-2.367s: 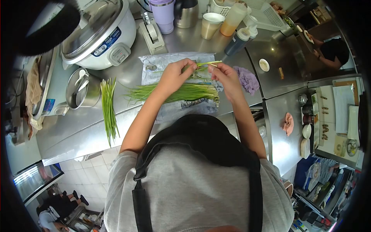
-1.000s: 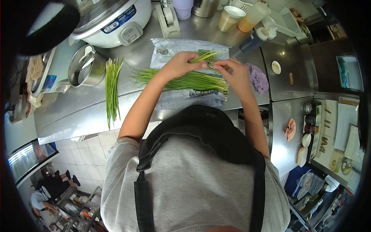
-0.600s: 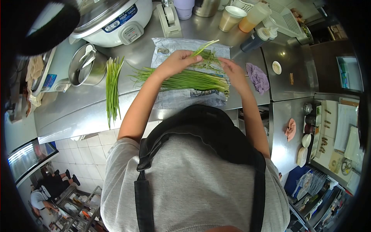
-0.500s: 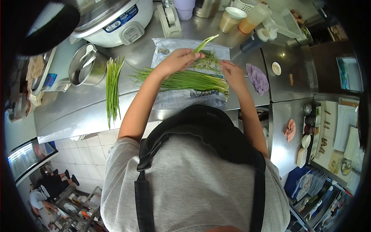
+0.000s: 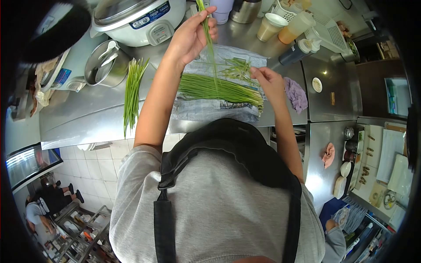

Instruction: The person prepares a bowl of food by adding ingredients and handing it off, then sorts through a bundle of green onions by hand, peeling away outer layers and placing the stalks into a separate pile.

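Raised above the newspaper's left part, my left hand (image 5: 193, 37) is closed round a few garlic chives (image 5: 211, 57), whose leaves hang down toward the bunch. My right hand (image 5: 268, 82) is closed in a pinch at the edge of a pile of loose green trimmings (image 5: 237, 69); whatever is between its fingertips is too small to make out. Below both hands a large bunch of garlic chives (image 5: 215, 90) lies across the newspaper (image 5: 206, 108), pale ends to the right. A separate bundle of chives (image 5: 134, 94) rests on the steel counter to the left.
A rice cooker (image 5: 147, 26) and a steel pot (image 5: 104, 65) with utensils stand at the back left. Squeeze bottles (image 5: 298, 50), a cup (image 5: 269, 28) and a purple cloth (image 5: 295, 95) are at the right. Other people are at the lower left and lower right (image 5: 335, 241).
My left hand has lifted up and back with the chives, which now hang downward. My right hand has shifted slightly, its fingers now pinched by the trimmings. A person's arm has appeared at lower right.
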A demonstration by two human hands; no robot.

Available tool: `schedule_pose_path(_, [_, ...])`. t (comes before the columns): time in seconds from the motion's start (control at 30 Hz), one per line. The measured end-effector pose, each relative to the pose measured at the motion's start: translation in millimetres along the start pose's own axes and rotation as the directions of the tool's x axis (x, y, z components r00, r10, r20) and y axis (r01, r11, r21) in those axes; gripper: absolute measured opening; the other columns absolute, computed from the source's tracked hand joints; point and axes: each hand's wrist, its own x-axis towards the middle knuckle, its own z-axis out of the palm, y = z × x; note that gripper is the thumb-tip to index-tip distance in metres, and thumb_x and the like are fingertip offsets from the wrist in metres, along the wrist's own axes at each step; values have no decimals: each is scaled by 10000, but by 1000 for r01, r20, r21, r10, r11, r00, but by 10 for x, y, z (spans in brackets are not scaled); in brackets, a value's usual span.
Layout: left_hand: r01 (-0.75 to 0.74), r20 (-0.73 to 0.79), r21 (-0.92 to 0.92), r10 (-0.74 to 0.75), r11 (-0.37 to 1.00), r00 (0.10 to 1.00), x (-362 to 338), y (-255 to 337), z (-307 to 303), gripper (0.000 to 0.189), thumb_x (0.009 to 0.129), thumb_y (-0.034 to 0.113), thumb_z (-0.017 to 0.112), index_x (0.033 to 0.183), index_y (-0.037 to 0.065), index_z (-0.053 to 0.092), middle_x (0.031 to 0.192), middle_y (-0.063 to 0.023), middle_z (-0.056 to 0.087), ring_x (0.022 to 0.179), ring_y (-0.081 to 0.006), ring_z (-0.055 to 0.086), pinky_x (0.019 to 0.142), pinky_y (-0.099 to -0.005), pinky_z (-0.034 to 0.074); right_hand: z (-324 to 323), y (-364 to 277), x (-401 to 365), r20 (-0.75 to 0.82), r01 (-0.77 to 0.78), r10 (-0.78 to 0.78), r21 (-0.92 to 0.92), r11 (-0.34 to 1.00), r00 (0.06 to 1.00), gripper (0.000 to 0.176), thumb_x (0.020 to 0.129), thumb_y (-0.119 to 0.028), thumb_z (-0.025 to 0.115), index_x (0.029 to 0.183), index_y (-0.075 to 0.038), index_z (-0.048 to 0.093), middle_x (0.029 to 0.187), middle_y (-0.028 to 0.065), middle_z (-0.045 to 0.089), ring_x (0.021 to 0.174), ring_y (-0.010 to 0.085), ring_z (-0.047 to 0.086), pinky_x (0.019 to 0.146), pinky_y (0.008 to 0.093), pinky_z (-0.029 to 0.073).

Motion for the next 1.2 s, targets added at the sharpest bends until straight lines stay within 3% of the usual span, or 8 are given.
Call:
schedule_pose_path(0.1, [-2,-20,-1,2,1000,1000,10,-33,88,269,982,221,472,1183,43,480,813,-24,500,748,-144,486,713,-288,428,132,-74,16,132,44,-75,225,973,988,246,908,-214,627,992,12,678,850,49,677,804,95,615,774,233,478])
schedule_pose_path(0.2, [15,-28,-18,-15,1000,999,12,-115,120,260,980,211,476,1178,43,480,823,-29,509,765,-152,498,730,-298,437,215,-373,-73,219,6,-57,229,973,974,229,918,-189,608,1004,13,673,873,55,670,818,101,614,787,245,491])
schedule_pose_path(0.4, [26,-48,5,-25,1000,999,-48,-258,242,256,980,203,471,1172,33,469,829,-30,513,773,-155,504,729,-305,451,426,-488,-71,80,151,-176,251,956,981,184,837,-170,710,922,-10,688,830,45,695,789,76,626,728,215,480])
schedule_pose_path(0.6, [36,-58,16,-35,999,998,-93,-346,290,260,985,195,451,1183,27,464,825,-26,498,755,-144,483,711,-283,438,525,-487,-29,23,165,-170,147,975,985,193,816,-162,733,941,-23,689,839,30,698,779,63,622,697,207,477])
schedule_pose_path(0.8, [52,-92,4,-51,999,994,-145,-328,223,307,991,208,400,1221,14,462,833,-25,466,704,-130,420,661,-268,386,490,-366,-9,105,47,-89,348,936,990,194,856,-86,673,1015,24,650,892,39,671,761,63,587,670,203,457])
schedule_pose_path(0.9, [60,-42,-124,-66,990,997,-153,-342,183,345,983,213,363,1239,2,456,858,-38,466,724,-140,423,691,-281,390,486,-360,-2,137,-30,-28,404,914,990,193,864,-104,671,1013,17,646,853,30,657,733,68,576,669,211,463])
schedule_pose_path(1.0, [31,-22,-164,-35,986,999,-156,-345,203,369,976,222,333,1242,-5,451,867,-44,464,745,-148,426,714,-291,388,483,-415,-29,169,-142,64,500,854,983,159,861,-133,684,957,-12,647,807,14,626,700,73,558,665,216,470])
schedule_pose_path(1.2, [2,-126,-146,-21,989,992,-162,-390,222,278,974,182,374,1179,8,442,792,-28,454,711,-142,423,676,-281,384,508,-358,-13,206,-224,129,547,807,970,127,871,-180,682,860,-73,612,761,-14,574,690,84,543,667,231,480])
